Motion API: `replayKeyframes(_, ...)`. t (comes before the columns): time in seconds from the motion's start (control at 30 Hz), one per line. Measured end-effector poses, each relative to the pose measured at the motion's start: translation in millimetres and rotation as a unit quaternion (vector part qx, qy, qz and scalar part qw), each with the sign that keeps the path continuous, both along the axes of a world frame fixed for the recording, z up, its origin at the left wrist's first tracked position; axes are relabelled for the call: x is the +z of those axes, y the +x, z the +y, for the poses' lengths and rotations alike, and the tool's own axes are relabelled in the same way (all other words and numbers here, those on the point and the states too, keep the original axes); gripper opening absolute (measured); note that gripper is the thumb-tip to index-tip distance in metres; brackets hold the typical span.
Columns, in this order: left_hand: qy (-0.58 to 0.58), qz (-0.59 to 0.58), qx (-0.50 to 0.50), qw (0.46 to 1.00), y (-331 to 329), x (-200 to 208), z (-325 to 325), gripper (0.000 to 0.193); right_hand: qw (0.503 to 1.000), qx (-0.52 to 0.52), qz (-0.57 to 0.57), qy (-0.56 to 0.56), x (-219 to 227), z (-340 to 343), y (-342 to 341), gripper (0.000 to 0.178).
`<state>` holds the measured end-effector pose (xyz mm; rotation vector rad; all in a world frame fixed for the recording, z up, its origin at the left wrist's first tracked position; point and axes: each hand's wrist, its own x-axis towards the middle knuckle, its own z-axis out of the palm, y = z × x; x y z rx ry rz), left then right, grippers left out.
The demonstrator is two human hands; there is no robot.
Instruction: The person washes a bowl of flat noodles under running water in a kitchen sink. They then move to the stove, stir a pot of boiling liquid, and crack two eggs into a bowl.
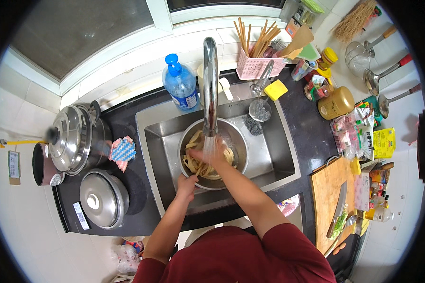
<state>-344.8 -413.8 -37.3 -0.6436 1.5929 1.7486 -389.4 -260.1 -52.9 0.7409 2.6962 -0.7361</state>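
The left hand [187, 185] has its fingers clamped on the near rim of a steel bowl [242, 148] in the sink [267, 153]. In the bowl lie the strips [229, 155]: pale yellow-tan, flat, long, tangled. The right hand [212, 152] is among them under the tap [210, 89], too blurred to tell its fingers' state. Farther off, a bottle [180, 85] holds blue liquid; a pink basket [257, 70] holds chopsticks [243, 35].

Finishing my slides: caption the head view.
Beneath the faucet: right hand among pale strips, left hand on the bowl's rim.
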Motion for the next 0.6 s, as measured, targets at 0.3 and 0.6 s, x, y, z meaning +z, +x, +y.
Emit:
replayKeyframes(0.3, -0.003, -0.027, -0.022, 0.999, 0, -13, -14, 0.032, 0.952, 0.302, -0.05, -0.015, -15, 5, 35, 0.067)
replayKeyframes(0.6, 0.038, -0.044, -0.029, 0.998, 5, 0, -11, 0.041, 0.993, 0.107, -0.039, -0.023, 58, 41, 44, 0.102)
